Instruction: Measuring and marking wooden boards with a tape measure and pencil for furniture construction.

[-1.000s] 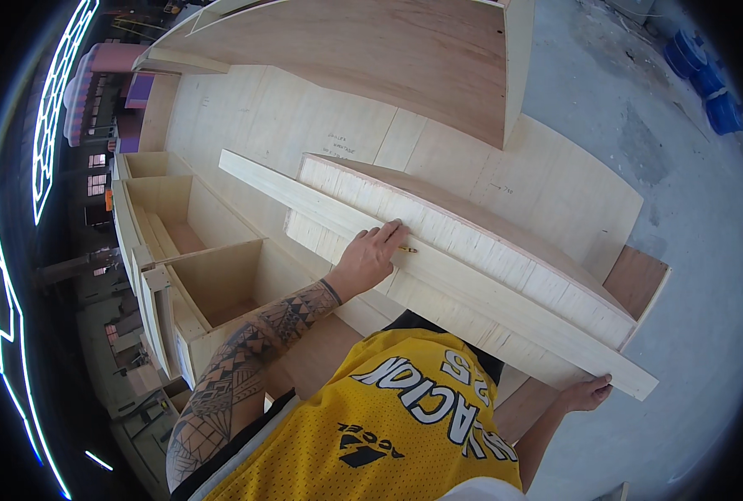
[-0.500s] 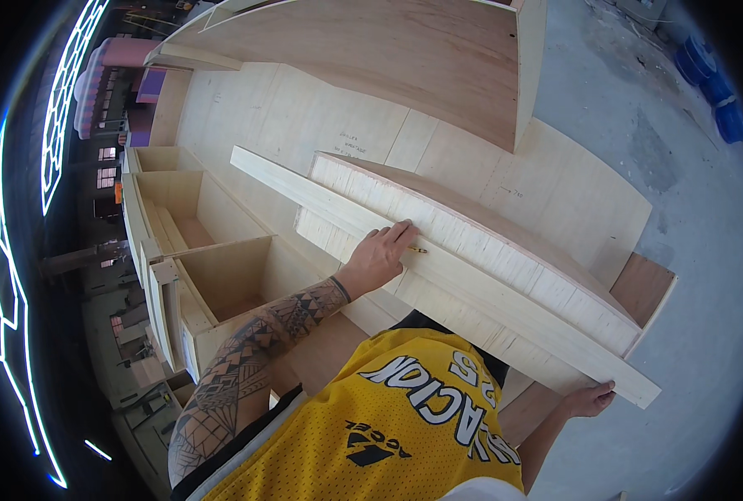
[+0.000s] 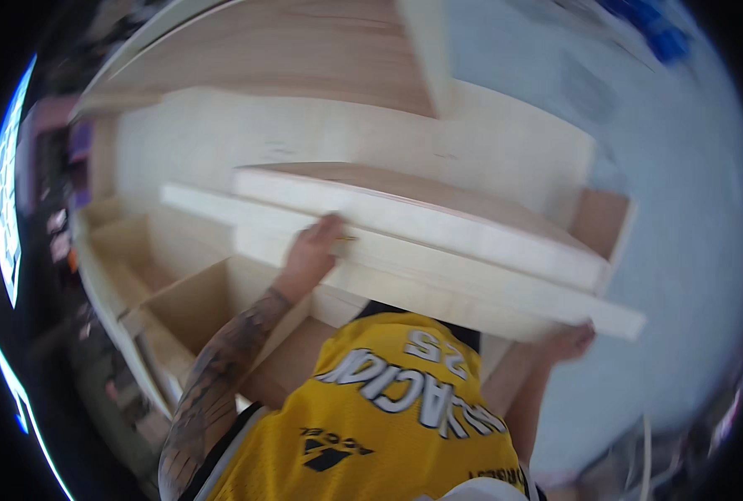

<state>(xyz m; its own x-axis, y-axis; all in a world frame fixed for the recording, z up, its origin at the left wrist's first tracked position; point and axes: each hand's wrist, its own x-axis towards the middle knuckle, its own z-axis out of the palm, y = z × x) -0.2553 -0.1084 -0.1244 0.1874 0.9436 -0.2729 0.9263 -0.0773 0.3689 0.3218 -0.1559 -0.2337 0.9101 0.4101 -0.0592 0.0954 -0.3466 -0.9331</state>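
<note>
A long pale wooden strip runs slantwise across the front of a pale wooden box-like piece. My left hand grips the strip left of its middle, fingertips over its far edge. A thin yellowish stick, pencil-like, pokes out from under those fingers; most of it is hidden. Close to the strip's right end, my right hand is closed on its near edge, its fingers blurred. Below the strip shows another pale panel.
Open wooden compartments stand at the left. Beyond the box-like piece lies a broad plywood panel, with an upright brown panel behind it. Grey floor stretches along the right, with blue drums at the far right.
The whole view has turned and blurred, so the woodwork sits further left and the strip lies flatter in the picture. Both hands keep their places on the strip.
</note>
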